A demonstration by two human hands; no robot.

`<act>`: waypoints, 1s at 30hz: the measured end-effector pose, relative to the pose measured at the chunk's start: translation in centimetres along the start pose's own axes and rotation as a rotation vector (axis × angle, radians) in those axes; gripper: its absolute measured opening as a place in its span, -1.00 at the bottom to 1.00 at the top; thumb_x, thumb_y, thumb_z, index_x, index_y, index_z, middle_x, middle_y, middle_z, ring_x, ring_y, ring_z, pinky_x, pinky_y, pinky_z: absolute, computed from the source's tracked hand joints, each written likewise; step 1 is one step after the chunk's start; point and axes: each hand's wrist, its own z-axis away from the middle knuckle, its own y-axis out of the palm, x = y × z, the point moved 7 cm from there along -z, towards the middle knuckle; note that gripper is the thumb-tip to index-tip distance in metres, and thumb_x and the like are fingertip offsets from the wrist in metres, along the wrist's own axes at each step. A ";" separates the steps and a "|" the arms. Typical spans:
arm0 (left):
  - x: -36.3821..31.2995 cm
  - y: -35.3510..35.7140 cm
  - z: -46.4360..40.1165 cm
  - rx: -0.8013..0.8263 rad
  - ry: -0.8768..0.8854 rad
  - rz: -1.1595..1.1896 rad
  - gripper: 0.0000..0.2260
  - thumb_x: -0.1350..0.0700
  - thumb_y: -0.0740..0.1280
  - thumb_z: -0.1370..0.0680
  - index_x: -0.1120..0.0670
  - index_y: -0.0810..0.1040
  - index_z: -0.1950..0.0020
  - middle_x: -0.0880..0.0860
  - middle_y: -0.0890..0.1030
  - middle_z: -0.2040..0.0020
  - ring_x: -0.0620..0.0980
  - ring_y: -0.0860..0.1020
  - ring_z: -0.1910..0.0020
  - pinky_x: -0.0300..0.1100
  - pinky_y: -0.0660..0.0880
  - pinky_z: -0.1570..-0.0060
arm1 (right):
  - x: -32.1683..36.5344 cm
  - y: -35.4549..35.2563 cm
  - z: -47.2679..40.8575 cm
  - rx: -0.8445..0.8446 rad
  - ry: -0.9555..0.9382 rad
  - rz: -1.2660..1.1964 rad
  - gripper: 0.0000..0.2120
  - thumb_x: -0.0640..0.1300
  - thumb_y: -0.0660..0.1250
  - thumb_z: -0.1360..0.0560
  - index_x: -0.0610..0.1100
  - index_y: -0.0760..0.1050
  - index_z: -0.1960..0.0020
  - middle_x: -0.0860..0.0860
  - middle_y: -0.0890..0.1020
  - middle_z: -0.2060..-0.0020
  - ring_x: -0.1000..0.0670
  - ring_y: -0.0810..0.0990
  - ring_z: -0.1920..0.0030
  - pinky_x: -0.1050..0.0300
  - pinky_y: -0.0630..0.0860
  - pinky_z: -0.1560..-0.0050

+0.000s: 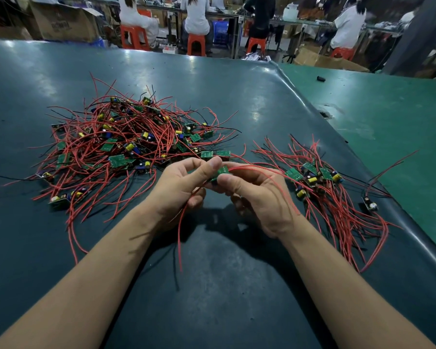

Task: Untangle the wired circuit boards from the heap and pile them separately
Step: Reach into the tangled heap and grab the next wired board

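A small green board (222, 171) is pinched between the left hand (180, 187) and the right hand (258, 197), above the dark table (212, 285); both grips are clamped on it at the fingertips. A red wire (180, 238) is seen trailing down below the left hand. The heap (126, 144) lies to the left behind the hands, the sorted pile (322, 187) just right of them.
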 end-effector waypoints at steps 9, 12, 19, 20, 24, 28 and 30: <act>0.2 -1.5 -0.3 0.024 -0.082 0.173 -0.81 0.12 0.38 -0.39 0.12 0.64 0.04 0.00 0.63 0.30 -0.22 0.28 0.55 -0.40 0.15 0.58 | 1.9 -4.6 -0.3 -0.438 -0.117 -0.238 -0.98 -0.22 0.39 -0.51 -0.17 0.59 0.07 -0.11 0.68 0.31 0.03 0.56 0.45 0.26 0.43 0.54; 0.0 -2.1 -0.5 -0.027 -0.092 0.317 -0.75 0.09 0.34 -0.39 0.11 0.63 -0.03 0.08 0.71 0.04 -0.17 0.51 0.38 -0.39 0.32 0.53 | 2.3 -5.9 0.1 -0.619 -0.215 -0.279 -0.94 -0.25 0.37 -0.54 -0.22 0.55 0.00 -0.08 0.67 0.32 0.03 0.62 0.41 0.24 0.49 0.50; -0.1 -3.7 -0.5 -0.192 -0.047 0.408 -0.75 0.07 0.31 -0.46 0.14 0.64 -0.06 0.06 0.69 0.09 -0.08 0.55 0.35 -0.31 0.41 0.44 | 0.7 -8.3 1.3 -0.877 -0.185 -0.760 -0.93 -0.33 0.30 -0.58 -0.21 0.53 0.05 -0.12 0.69 0.16 -0.08 0.72 0.25 0.21 0.59 0.37; -0.1 -3.8 -0.5 -0.199 -0.048 0.399 -0.75 0.07 0.31 -0.44 0.13 0.64 -0.05 0.04 0.69 0.11 -0.09 0.54 0.35 -0.30 0.40 0.44 | 0.5 -8.3 1.4 -0.893 -0.159 -0.765 -0.98 -0.30 0.30 -0.58 -0.24 0.51 0.01 -0.13 0.69 0.14 -0.08 0.72 0.25 0.21 0.59 0.37; -0.2 -4.0 -0.3 -0.237 -0.022 0.348 -0.81 0.09 0.27 -0.52 0.10 0.64 -0.01 0.00 0.67 0.19 -0.11 0.52 0.37 -0.29 0.40 0.42 | -0.1 -8.1 1.8 -0.967 -0.086 -0.680 -0.76 -0.02 0.23 -0.64 -0.19 0.38 0.07 -0.21 0.69 0.06 -0.11 0.72 0.26 0.22 0.57 0.41; -1.6 -5.0 -0.1 -0.393 0.218 -0.012 -0.89 0.21 0.28 -0.58 0.09 0.59 0.08 0.00 0.65 0.28 -0.08 0.49 0.36 -0.26 0.40 0.42 | 0.1 -8.2 2.1 -0.965 -0.060 -0.606 -0.67 0.02 0.11 -0.68 -0.16 0.43 0.13 -0.15 0.69 0.16 -0.09 0.71 0.30 0.21 0.54 0.44; -3.0 -5.0 0.8 -0.529 0.450 -0.550 -0.92 0.21 0.35 -0.54 0.06 0.61 0.10 0.01 0.65 0.23 -0.04 0.53 0.24 -0.20 0.47 0.26 | 0.4 -7.9 1.9 -0.934 -0.065 -0.520 -0.65 0.00 0.10 -0.67 -0.14 0.46 0.18 -0.07 0.69 0.25 -0.05 0.68 0.37 0.26 0.49 0.48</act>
